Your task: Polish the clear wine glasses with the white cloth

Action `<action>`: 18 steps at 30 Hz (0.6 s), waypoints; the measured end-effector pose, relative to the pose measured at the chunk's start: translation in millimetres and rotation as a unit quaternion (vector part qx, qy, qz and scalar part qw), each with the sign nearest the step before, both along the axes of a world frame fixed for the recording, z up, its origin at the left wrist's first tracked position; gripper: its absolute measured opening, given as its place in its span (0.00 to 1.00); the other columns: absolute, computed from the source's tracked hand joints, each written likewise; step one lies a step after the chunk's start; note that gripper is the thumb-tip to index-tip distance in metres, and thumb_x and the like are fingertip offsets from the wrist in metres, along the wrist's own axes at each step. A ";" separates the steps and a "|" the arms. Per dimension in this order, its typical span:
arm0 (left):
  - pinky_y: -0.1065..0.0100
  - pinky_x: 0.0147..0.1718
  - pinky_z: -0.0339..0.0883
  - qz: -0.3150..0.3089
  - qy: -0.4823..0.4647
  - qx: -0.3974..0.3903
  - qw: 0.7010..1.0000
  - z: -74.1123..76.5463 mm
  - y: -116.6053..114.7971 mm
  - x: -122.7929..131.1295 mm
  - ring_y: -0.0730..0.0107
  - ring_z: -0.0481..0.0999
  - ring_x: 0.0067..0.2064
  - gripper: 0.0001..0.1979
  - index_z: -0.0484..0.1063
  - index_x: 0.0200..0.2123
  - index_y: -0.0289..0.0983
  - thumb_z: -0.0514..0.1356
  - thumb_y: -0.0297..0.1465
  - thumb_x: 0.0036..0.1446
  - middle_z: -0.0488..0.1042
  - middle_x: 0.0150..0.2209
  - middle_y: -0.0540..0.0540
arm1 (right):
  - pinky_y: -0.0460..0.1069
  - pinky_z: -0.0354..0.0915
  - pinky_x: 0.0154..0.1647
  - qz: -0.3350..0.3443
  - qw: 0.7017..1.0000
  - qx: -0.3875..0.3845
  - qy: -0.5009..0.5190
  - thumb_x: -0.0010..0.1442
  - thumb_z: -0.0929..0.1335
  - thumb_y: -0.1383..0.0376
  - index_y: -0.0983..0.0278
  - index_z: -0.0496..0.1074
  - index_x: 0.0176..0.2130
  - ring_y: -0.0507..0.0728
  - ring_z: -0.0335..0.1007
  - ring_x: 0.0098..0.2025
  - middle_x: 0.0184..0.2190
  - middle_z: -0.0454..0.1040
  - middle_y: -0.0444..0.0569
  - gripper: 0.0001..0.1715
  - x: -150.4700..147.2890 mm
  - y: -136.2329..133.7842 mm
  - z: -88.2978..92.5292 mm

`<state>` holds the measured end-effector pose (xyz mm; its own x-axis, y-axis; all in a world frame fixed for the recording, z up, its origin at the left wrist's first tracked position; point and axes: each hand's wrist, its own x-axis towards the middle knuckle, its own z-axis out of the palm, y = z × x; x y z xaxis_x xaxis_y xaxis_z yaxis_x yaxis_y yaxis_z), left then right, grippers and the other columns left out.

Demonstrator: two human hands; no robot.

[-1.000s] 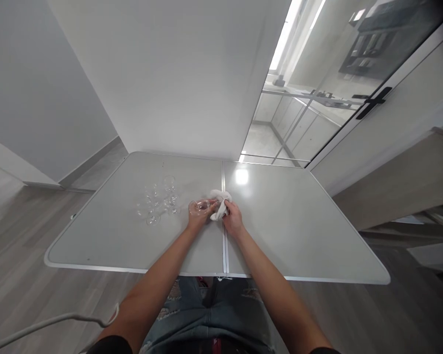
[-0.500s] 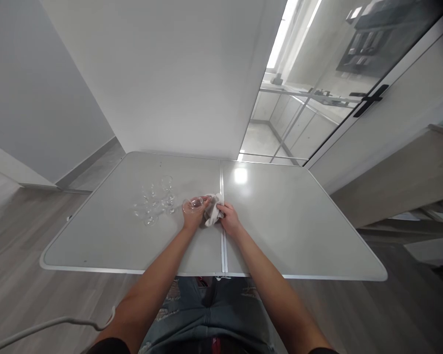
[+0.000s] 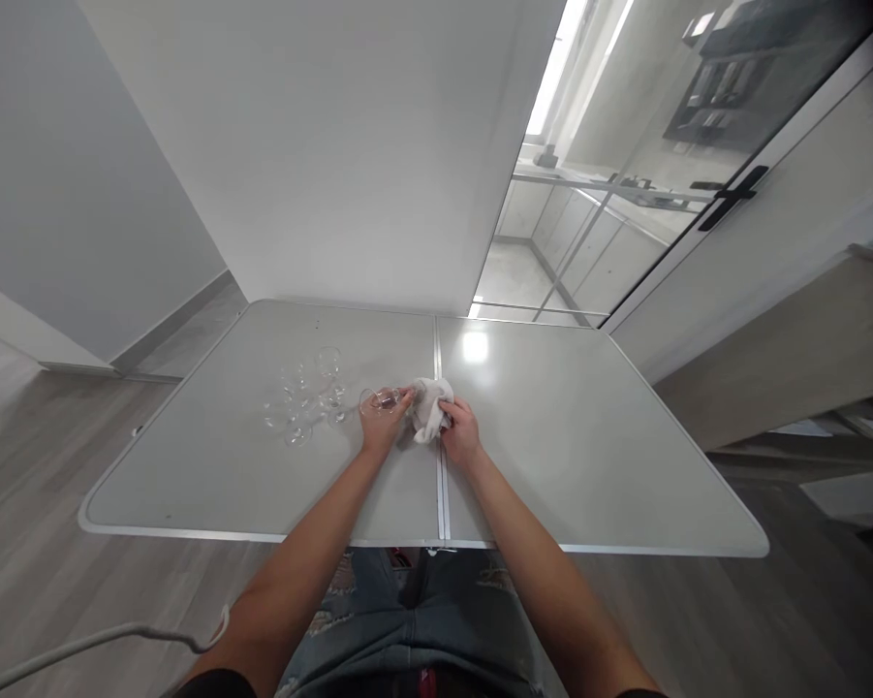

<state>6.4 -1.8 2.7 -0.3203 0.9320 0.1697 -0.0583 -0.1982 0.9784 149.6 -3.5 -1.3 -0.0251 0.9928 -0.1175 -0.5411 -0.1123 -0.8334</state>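
My left hand (image 3: 382, 425) is closed around a clear stemmed glass (image 3: 369, 399), which lies sideways with its round bowl toward the left. In my right hand (image 3: 461, 431) is a bunched white cloth (image 3: 430, 407), pinched by the fingers. The cloth sits between both hands, against the right end of the glass, and covers whatever part of it lies there. Several more clear stemmed glasses (image 3: 297, 431) are grouped to the left of my left hand; their outlines are faint and overlap.
Under my hands is a pale folding table (image 3: 588, 456) with a metal-edged seam (image 3: 437, 349) down its middle. A white wall (image 3: 320, 174) stands behind it. At the right is a glass-panelled door (image 3: 588, 223) with a black handle (image 3: 733, 197). A pale cable (image 3: 123, 632) hangs at the lower left.
My right hand and the cloth have shifted slightly to the right, and the cloth has turned and spread more. My left hand holds the glass in nearly the same place.
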 end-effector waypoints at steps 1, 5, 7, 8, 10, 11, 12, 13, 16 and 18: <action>0.60 0.41 0.77 -0.022 0.003 -0.004 1.000 -0.7 -0.4 0.5 0.61 0.82 0.36 0.15 0.82 0.33 0.36 0.72 0.41 0.47 0.83 0.34 0.42 | 0.45 0.63 0.27 -0.010 1.000 -0.004 0.011 0.49 0.75 0.60 0.63 0.74 0.33 0.51 0.69 0.28 0.27 0.74 0.42 0.12 0.4 -0.1 1.4; 0.59 0.42 0.77 -0.055 0.011 -0.004 0.998 -2.9 -2.1 2.1 0.59 0.82 0.38 0.16 0.82 0.34 0.36 0.73 0.41 0.46 0.83 0.36 0.40 | 0.46 0.64 0.28 0.007 0.999 -0.028 0.018 0.48 0.75 0.59 0.63 0.75 0.33 0.52 0.70 0.29 0.28 0.75 0.44 0.13 1.4 0.5 2.6; 0.59 0.43 0.76 -0.019 0.019 0.003 1.000 -2.6 -1.8 1.2 0.59 0.82 0.39 0.15 0.82 0.34 0.36 0.72 0.41 0.48 0.83 0.36 0.40 | 0.45 0.62 0.25 0.012 0.999 -0.039 0.004 0.46 0.75 0.61 0.63 0.74 0.31 0.51 0.67 0.26 0.25 0.73 0.42 0.12 1.6 0.7 1.4; 0.59 0.43 0.76 -0.002 0.020 0.006 1.000 -2.2 -1.6 0.7 0.59 0.82 0.39 0.15 0.82 0.34 0.36 0.72 0.41 0.48 0.83 0.36 0.41 | 0.45 0.60 0.24 0.006 0.999 -0.038 -0.002 0.45 0.75 0.61 0.63 0.74 0.30 0.51 0.66 0.25 0.23 0.72 0.42 0.11 1.7 0.8 1.1; 0.59 0.44 0.76 -0.004 0.014 0.004 1.000 -1.4 -1.7 0.4 0.60 0.82 0.39 0.15 0.82 0.34 0.36 0.72 0.41 0.48 0.83 0.36 0.40 | 0.45 0.60 0.23 -0.015 0.999 -0.028 0.001 0.46 0.74 0.62 0.63 0.73 0.29 0.51 0.66 0.25 0.23 0.71 0.41 0.10 1.8 0.8 1.7; 0.59 0.44 0.76 -0.020 0.008 0.000 1.000 -1.0 -2.1 0.7 0.59 0.82 0.38 0.15 0.82 0.34 0.36 0.72 0.41 0.48 0.83 0.36 0.40 | 0.45 0.61 0.24 -0.021 1.000 -0.021 0.009 0.46 0.74 0.62 0.63 0.73 0.30 0.51 0.67 0.26 0.24 0.72 0.42 0.10 1.9 0.8 2.8; 0.59 0.43 0.76 -0.043 0.003 -0.003 0.999 -0.8 -2.6 1.3 0.59 0.82 0.38 0.15 0.82 0.34 0.36 0.73 0.41 0.47 0.83 0.36 0.40 | 0.45 0.62 0.25 -0.023 0.999 -0.017 0.017 0.47 0.74 0.61 0.63 0.74 0.31 0.52 0.68 0.27 0.26 0.74 0.43 0.11 1.9 0.8 4.2; 0.59 0.43 0.77 -0.063 0.001 -0.006 0.998 -0.6 -3.1 2.0 0.59 0.82 0.38 0.15 0.82 0.34 0.35 0.73 0.40 0.47 0.83 0.36 0.39 | 0.46 0.63 0.26 -0.017 0.999 -0.016 0.025 0.47 0.75 0.60 0.62 0.74 0.33 0.53 0.69 0.28 0.27 0.75 0.43 0.12 1.9 0.7 5.7; 0.59 0.42 0.77 -0.059 0.010 -0.001 0.998 -0.1 -3.6 2.4 0.59 0.82 0.37 0.15 0.82 0.33 0.35 0.73 0.40 0.47 0.83 0.35 0.40 | 0.46 0.63 0.25 0.014 0.999 -0.034 0.026 0.46 0.76 0.60 0.63 0.75 0.33 0.52 0.68 0.26 0.26 0.74 0.43 0.14 2.2 -0.2 9.2; 0.59 0.43 0.76 -0.016 0.016 0.009 1.000 0.5 -2.8 1.2 0.60 0.82 0.37 0.14 0.82 0.33 0.36 0.72 0.41 0.48 0.83 0.35 0.41 | 0.45 0.60 0.23 0.023 0.999 -0.047 0.014 0.44 0.76 0.61 0.64 0.75 0.31 0.50 0.65 0.23 0.23 0.72 0.41 0.13 2.6 -1.1 10.0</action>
